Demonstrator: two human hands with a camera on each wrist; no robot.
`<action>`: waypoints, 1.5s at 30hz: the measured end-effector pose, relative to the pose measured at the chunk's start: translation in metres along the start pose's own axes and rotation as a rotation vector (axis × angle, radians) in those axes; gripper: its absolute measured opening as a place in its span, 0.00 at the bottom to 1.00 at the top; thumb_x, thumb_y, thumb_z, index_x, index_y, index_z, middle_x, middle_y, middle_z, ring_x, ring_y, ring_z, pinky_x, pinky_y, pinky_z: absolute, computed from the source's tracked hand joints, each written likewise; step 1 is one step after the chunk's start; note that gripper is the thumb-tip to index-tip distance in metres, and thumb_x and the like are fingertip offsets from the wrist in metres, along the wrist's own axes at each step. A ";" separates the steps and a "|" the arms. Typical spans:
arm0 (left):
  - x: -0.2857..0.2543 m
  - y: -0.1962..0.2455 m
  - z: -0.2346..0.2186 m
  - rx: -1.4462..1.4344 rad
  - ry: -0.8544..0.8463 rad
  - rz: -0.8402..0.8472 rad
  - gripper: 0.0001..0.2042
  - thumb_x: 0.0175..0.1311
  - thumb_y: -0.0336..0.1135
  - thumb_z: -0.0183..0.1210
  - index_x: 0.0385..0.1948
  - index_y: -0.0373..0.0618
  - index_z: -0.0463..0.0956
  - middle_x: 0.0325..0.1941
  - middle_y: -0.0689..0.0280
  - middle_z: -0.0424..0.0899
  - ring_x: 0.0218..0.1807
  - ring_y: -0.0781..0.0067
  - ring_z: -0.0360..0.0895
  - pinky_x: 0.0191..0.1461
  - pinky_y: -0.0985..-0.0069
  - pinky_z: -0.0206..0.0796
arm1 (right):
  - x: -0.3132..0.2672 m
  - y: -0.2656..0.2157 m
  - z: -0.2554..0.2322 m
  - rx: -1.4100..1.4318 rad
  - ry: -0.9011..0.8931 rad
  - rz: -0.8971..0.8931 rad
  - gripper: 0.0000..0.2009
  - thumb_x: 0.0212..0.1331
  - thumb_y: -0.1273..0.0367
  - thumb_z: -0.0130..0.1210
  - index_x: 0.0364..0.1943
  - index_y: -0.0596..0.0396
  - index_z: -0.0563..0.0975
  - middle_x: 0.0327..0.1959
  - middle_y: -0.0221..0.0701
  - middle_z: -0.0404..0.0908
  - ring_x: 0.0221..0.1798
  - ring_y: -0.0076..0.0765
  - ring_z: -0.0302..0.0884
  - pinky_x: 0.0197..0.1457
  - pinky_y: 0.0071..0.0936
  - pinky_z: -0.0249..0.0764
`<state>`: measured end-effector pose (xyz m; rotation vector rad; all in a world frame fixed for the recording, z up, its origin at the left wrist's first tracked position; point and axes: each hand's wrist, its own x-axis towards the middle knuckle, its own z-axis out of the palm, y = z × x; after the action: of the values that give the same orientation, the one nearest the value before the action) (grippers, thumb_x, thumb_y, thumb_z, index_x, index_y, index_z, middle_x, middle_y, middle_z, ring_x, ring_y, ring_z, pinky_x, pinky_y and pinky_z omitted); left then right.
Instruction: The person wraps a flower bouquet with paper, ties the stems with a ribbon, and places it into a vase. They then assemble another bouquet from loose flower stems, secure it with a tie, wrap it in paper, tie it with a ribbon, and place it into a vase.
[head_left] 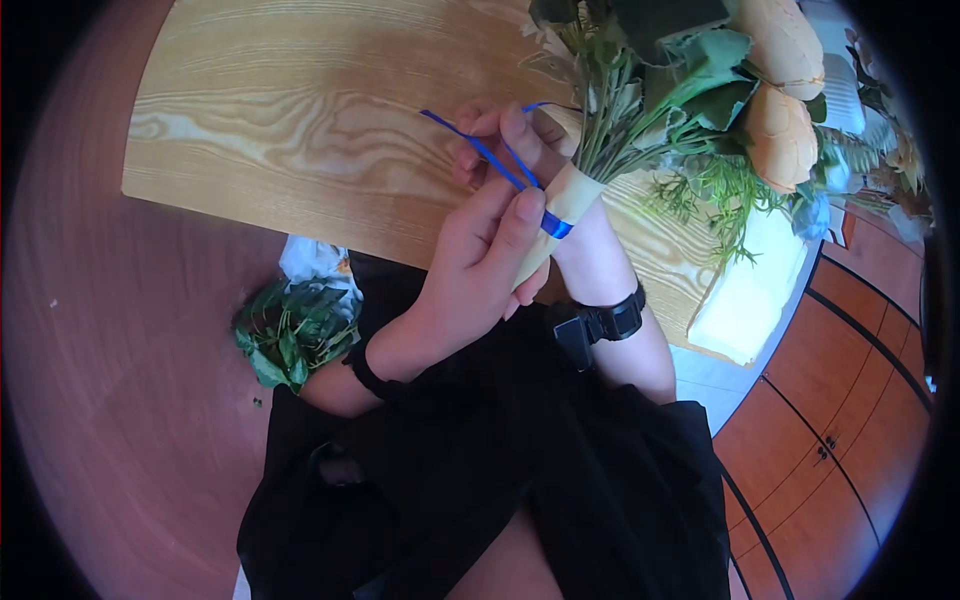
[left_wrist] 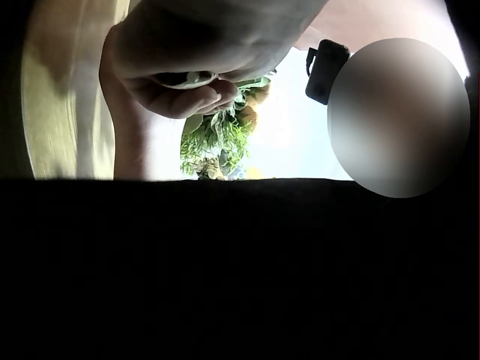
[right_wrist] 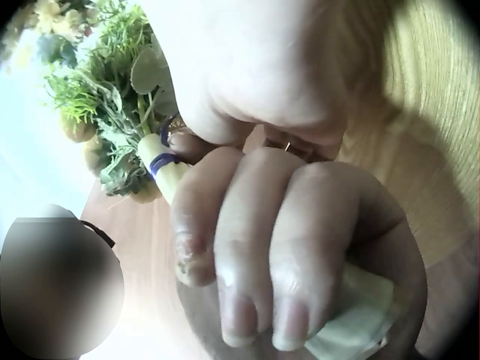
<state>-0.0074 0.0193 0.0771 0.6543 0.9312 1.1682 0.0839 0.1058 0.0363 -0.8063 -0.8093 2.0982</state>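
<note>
In the head view, the left hand grips the cream-wrapped stems of a bouquet, its thumb lying beside a blue ribbon band. Curled fingers also go round the pale wrap in the right wrist view. Beyond it, the right hand has bent fingers at the loose blue ribbon tails, which run up from the band. Peach flowers and green leaves spread to the upper right. The left wrist view is largely dark, and part of the right hand's grasp is hidden.
A wooden table lies under the hands. White sheets are at its right edge, with more flowers behind. Green leaves and a plastic bag are at the lower left. Wooden cabinets stand at the right.
</note>
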 end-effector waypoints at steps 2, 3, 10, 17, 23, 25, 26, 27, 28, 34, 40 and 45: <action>0.000 0.000 0.000 0.019 -0.002 0.025 0.18 0.79 0.49 0.39 0.45 0.42 0.68 0.13 0.68 0.69 0.09 0.84 0.61 0.14 0.86 0.52 | 0.002 0.006 -0.005 -0.023 0.030 0.003 0.22 0.61 0.53 0.64 0.40 0.62 0.80 0.33 0.33 0.81 0.35 0.29 0.77 0.38 0.26 0.75; 0.000 0.000 0.000 0.017 0.000 0.025 0.18 0.79 0.49 0.39 0.45 0.42 0.68 0.13 0.68 0.69 0.09 0.84 0.61 0.14 0.86 0.52 | 0.002 0.005 -0.006 -0.024 0.030 0.006 0.22 0.61 0.53 0.64 0.40 0.62 0.80 0.33 0.33 0.81 0.35 0.29 0.77 0.38 0.26 0.75; 0.000 -0.001 -0.005 -0.024 -0.013 0.014 0.14 0.79 0.43 0.43 0.43 0.42 0.69 0.16 0.70 0.69 0.13 0.85 0.63 0.16 0.85 0.54 | 0.004 0.003 0.003 0.019 -0.040 0.087 0.23 0.63 0.51 0.61 0.45 0.60 0.80 0.32 0.30 0.80 0.38 0.27 0.77 0.41 0.25 0.74; 0.006 -0.003 -0.016 0.126 0.194 0.104 0.12 0.77 0.39 0.48 0.37 0.40 0.73 0.15 0.72 0.68 0.16 0.86 0.66 0.21 0.83 0.58 | -0.024 -0.005 -0.011 -0.183 0.207 0.066 0.13 0.68 0.65 0.57 0.48 0.62 0.78 0.30 0.26 0.79 0.32 0.18 0.74 0.37 0.20 0.71; 0.015 -0.020 -0.029 0.324 0.316 0.238 0.10 0.75 0.35 0.50 0.37 0.38 0.75 0.16 0.67 0.73 0.18 0.84 0.72 0.21 0.78 0.61 | -0.069 -0.032 0.022 -0.992 0.110 -0.533 0.10 0.62 0.76 0.58 0.46 0.64 0.79 0.19 0.27 0.78 0.19 0.20 0.73 0.25 0.17 0.68; 0.019 -0.026 -0.026 0.393 0.341 0.321 0.08 0.73 0.32 0.50 0.37 0.37 0.75 0.16 0.65 0.75 0.18 0.79 0.75 0.22 0.76 0.63 | -0.062 -0.041 0.040 -1.058 0.157 -0.466 0.09 0.61 0.75 0.59 0.43 0.64 0.79 0.18 0.30 0.78 0.18 0.23 0.74 0.23 0.20 0.68; 0.020 -0.028 -0.024 0.459 0.378 0.408 0.07 0.72 0.30 0.51 0.36 0.37 0.75 0.15 0.62 0.76 0.18 0.75 0.78 0.22 0.74 0.65 | -0.057 -0.044 0.046 -1.121 0.192 -0.396 0.08 0.60 0.75 0.60 0.41 0.64 0.80 0.17 0.33 0.78 0.17 0.27 0.75 0.22 0.22 0.69; 0.019 -0.030 -0.023 0.459 0.366 0.408 0.07 0.72 0.30 0.51 0.36 0.37 0.75 0.15 0.62 0.76 0.18 0.75 0.78 0.22 0.74 0.65 | -0.053 -0.045 0.049 -1.121 0.204 -0.399 0.08 0.60 0.75 0.60 0.41 0.64 0.80 0.17 0.33 0.78 0.17 0.27 0.75 0.22 0.22 0.69; 0.017 -0.030 -0.024 0.508 0.350 0.412 0.05 0.70 0.28 0.51 0.36 0.37 0.75 0.16 0.60 0.77 0.19 0.71 0.80 0.23 0.74 0.66 | -0.046 -0.046 0.050 -1.139 0.189 -0.365 0.07 0.59 0.74 0.60 0.39 0.63 0.81 0.18 0.34 0.78 0.17 0.32 0.76 0.22 0.25 0.70; 0.015 -0.030 -0.034 0.730 0.343 0.473 0.04 0.69 0.26 0.50 0.39 0.38 0.74 0.18 0.59 0.80 0.22 0.65 0.83 0.26 0.75 0.67 | -0.035 -0.058 0.051 -1.245 0.012 -0.403 0.05 0.62 0.73 0.59 0.37 0.63 0.81 0.21 0.33 0.81 0.24 0.19 0.77 0.29 0.16 0.69; 0.023 -0.036 -0.034 0.366 0.358 0.393 0.06 0.73 0.30 0.49 0.40 0.38 0.75 0.20 0.65 0.78 0.23 0.78 0.77 0.27 0.77 0.67 | -0.054 -0.056 0.057 -1.182 0.010 -0.479 0.06 0.63 0.75 0.57 0.32 0.65 0.81 0.23 0.34 0.82 0.25 0.25 0.79 0.31 0.18 0.71; 0.029 -0.026 -0.033 0.307 0.441 0.415 0.10 0.75 0.34 0.50 0.43 0.38 0.76 0.22 0.69 0.76 0.27 0.86 0.72 0.28 0.82 0.64 | -0.076 -0.049 0.064 -1.047 0.018 -0.560 0.07 0.63 0.78 0.54 0.37 0.69 0.82 0.28 0.39 0.85 0.30 0.30 0.83 0.34 0.21 0.76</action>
<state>-0.0208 0.0389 0.0314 0.8838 1.4101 1.5937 0.0964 0.0534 0.1327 -0.9385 -1.9101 1.0835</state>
